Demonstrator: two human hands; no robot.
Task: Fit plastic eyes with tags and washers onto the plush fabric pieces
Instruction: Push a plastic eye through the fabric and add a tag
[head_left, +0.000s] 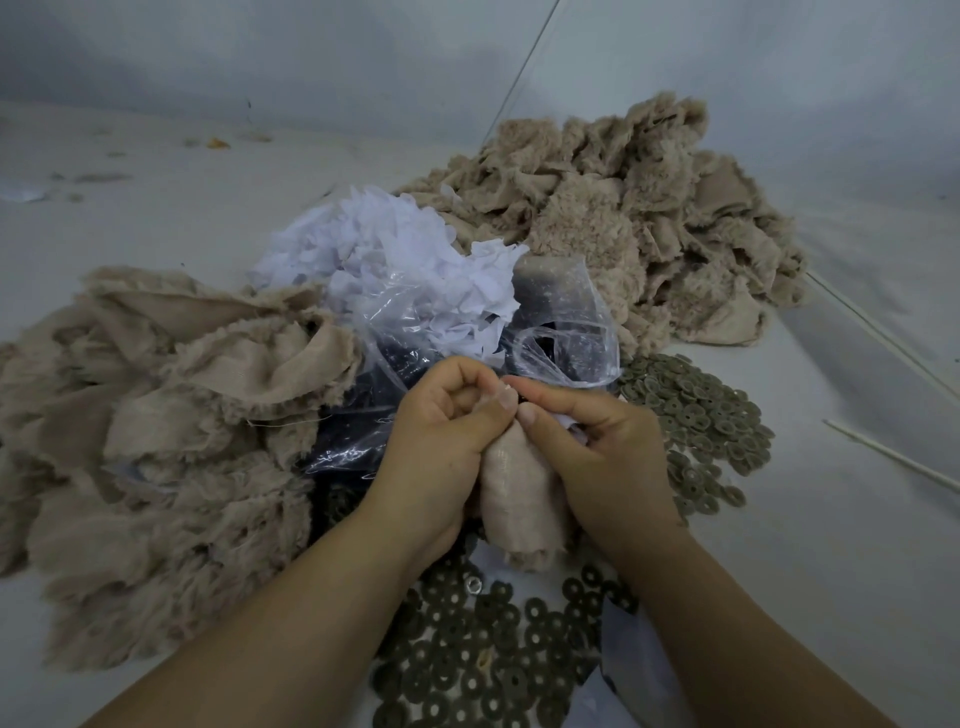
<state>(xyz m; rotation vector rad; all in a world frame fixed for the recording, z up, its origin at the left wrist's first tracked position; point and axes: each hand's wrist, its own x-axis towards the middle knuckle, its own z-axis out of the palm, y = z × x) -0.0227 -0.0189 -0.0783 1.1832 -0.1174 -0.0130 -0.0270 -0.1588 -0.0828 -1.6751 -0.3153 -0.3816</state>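
Note:
Both hands grip one beige plush fabric piece (519, 499) at the centre, backing side up. My left hand (441, 441) wraps its left side with the thumb pressed on the top. My right hand (587, 441) holds its right side, thumb and forefinger pinched at the top where the two hands meet; a bit of white tag shows under its fingers. No eye is visible between the fingers. Dark round washers (701, 421) lie scattered to the right, and more washers (493, 660) lie below the hands. White tags (384, 260) fill a clear plastic bag (566, 317) behind the hands.
A heap of beige plush pieces (156, 441) lies on the left, and another plush heap (634, 223) sits at the back right. A dark bag of small parts (363, 410) lies under the clear plastic. Thin white sticks (893, 457) rest on the pale table (156, 182) at the right.

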